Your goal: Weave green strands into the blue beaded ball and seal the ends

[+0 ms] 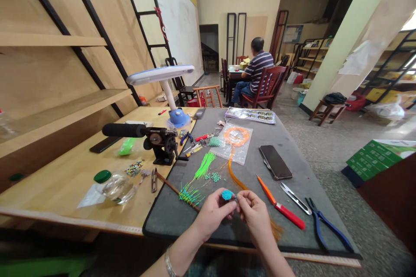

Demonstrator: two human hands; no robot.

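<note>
My left hand [212,212] pinches a small turquoise bead cluster [227,194] over the near edge of the grey mat [182,220]. My right hand [255,213] is closed beside it, its fingertips touching the cluster and gripping something thin I cannot make out. An orange cord [235,175] runs from the hands up to a coil in a clear bag [234,142]. Loose green beads [212,177] and green pins [204,165] lie just beyond the hands.
On the mat lie a phone [275,162], an orange-red tool [281,203], snips [295,198], blue-handled pliers [325,225] and a bead tray [251,115]. A black hand-crank device [160,143], a lamp [162,75] and a glass jar [117,187] stand left. A person sits at a far table [255,73].
</note>
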